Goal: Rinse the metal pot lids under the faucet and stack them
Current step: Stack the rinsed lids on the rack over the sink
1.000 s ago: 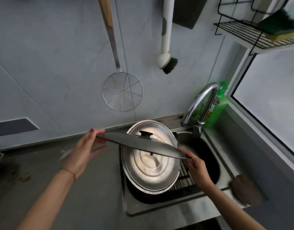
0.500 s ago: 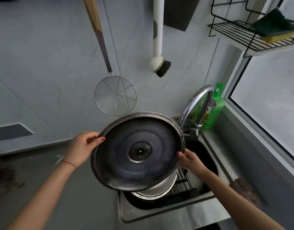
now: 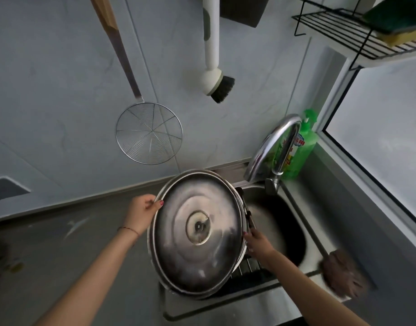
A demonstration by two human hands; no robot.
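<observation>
- Lid: a large round metal pot lid [image 3: 197,231] is held over the left part of the steel sink [image 3: 284,234], its underside facing up.
- The left hand [image 3: 142,214] has its fingers clamped on the lid's left rim.
- The right hand [image 3: 258,245] grips the right rim.
- A curved chrome faucet [image 3: 272,147] stands at the sink's far edge.

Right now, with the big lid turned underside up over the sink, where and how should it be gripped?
Probably by the rim, from opposite sides, as the left hand and right hand hold it. The lid is wide and shallow, and its knob faces down, out of reach.
</observation>
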